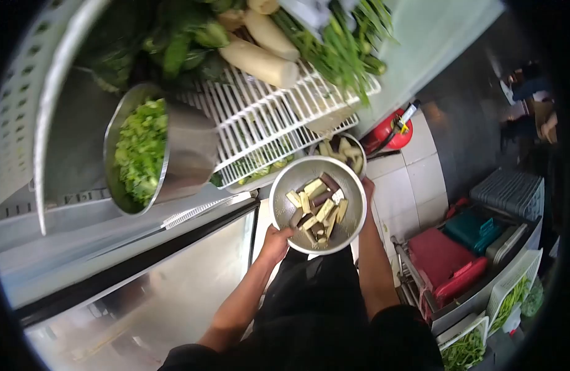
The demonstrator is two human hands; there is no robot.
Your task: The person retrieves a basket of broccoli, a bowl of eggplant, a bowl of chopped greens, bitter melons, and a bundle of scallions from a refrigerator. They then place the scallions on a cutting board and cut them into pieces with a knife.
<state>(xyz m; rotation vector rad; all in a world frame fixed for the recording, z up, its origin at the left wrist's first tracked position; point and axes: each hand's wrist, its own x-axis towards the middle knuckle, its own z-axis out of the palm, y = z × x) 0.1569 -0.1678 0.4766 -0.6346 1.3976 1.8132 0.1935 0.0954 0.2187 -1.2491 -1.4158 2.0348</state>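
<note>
A round metal bowl (278, 204) with cut eggplant pieces (322, 207), pale-fleshed with dark skin, is held in front of my body. My left hand (277, 242) grips its lower left rim, thumb over the edge. At the right rim my right hand (367, 187) holds the bowl's side, with most of its fingers hidden behind it. Just beyond, a second metal bowl (362, 162) with pale cut pieces (342, 151) is partly covered by the first; what supports it is hidden.
An open fridge has a white wire shelf (254, 117) with white radishes (260, 62), leafy greens (353, 49) and a metal pot (189, 151) of chopped greens. The glass door (155, 290) is lower left. Right are a fire extinguisher (393, 131), crates (510, 297) and a distant person (535, 102).
</note>
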